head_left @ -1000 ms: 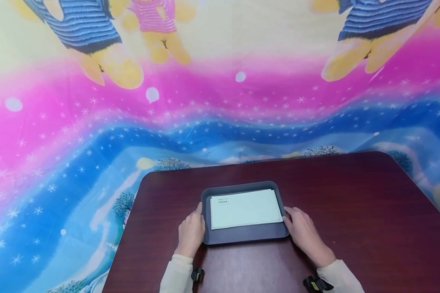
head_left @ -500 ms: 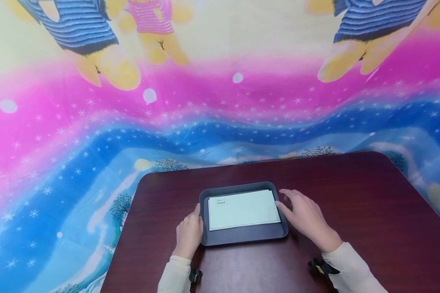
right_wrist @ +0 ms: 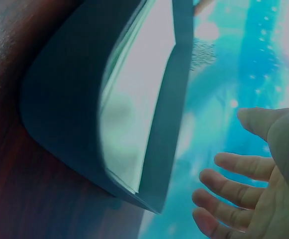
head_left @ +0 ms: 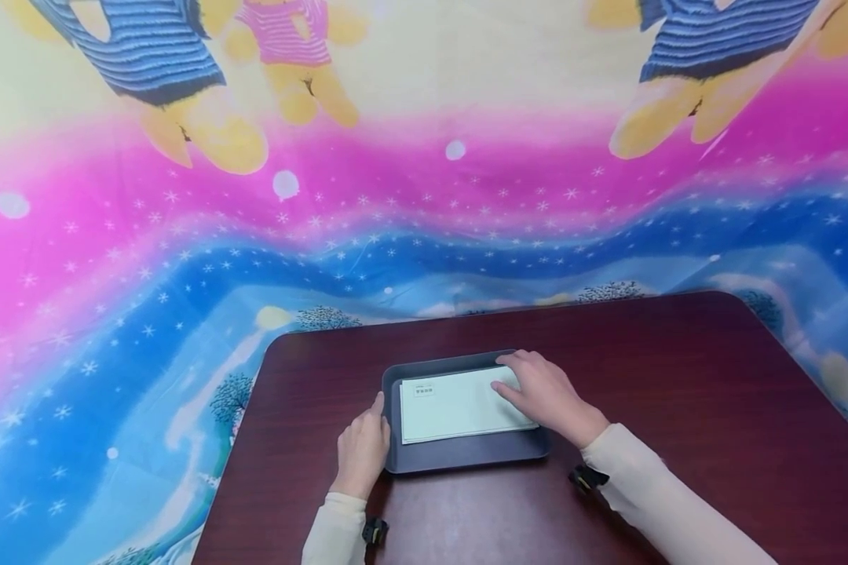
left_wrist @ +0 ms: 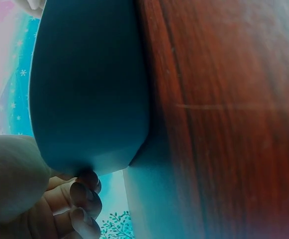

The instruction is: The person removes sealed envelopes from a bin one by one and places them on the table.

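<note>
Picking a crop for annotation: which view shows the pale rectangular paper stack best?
Head: most of the pale rectangular paper stack's top shows, small printed box included; the right hand covers one corner. Right wrist: a slanted part, inside the dark grey rectangular tray. Left wrist: only the tray's outer side, no paper.

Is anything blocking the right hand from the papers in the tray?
Nothing visible is. The right hand hovers over the right side of the tray, with just an open gap before the papers.

From my head view I look forward and down across the tabletop (head_left: 692, 392). Close, low and tilted, both wrist views share the near side of the tray (left_wrist: 89, 84).
</note>
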`<state>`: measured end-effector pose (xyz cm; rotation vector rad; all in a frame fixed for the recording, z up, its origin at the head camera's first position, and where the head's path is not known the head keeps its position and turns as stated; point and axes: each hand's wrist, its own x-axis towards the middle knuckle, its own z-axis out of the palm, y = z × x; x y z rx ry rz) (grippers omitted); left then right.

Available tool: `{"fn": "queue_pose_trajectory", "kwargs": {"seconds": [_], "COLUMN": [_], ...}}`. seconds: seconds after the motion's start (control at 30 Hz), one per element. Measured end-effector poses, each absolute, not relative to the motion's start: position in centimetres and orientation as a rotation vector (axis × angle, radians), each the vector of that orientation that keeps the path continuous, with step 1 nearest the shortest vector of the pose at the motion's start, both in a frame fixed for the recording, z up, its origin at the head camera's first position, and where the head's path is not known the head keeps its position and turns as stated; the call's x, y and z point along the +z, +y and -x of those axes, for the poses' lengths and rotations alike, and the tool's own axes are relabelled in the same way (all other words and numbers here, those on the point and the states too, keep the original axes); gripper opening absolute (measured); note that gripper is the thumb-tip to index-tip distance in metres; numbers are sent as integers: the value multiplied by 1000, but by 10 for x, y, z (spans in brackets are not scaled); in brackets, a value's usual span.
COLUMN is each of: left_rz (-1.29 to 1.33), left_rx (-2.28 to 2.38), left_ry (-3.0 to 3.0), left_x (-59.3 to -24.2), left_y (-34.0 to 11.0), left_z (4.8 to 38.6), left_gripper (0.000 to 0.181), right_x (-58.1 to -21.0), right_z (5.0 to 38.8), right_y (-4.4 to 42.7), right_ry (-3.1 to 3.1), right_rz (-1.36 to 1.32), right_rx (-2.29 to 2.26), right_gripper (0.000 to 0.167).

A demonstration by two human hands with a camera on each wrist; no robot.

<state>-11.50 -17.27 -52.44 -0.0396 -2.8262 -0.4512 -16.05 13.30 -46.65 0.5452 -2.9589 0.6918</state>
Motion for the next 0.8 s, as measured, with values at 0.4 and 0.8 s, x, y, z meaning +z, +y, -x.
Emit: {"fn": "queue_pose_trajectory", "kwargs": {"seconds": [0.4, 0.8], "left_rz": [33, 25], "left_rx": [-436, -449], "left_ry": [-2828, -2833], "left_x": [-524, -524], "left_y": [-173, -172], "left_z": [115, 115], "left_gripper": [45, 45], "right_x": [-475, -478], "right_z": [169, 181], "right_y": [127, 123], "right_ry": [-3047, -3130], "right_rz": [-668, -759], "right_rx": [508, 407], "right_gripper": [50, 55]}}
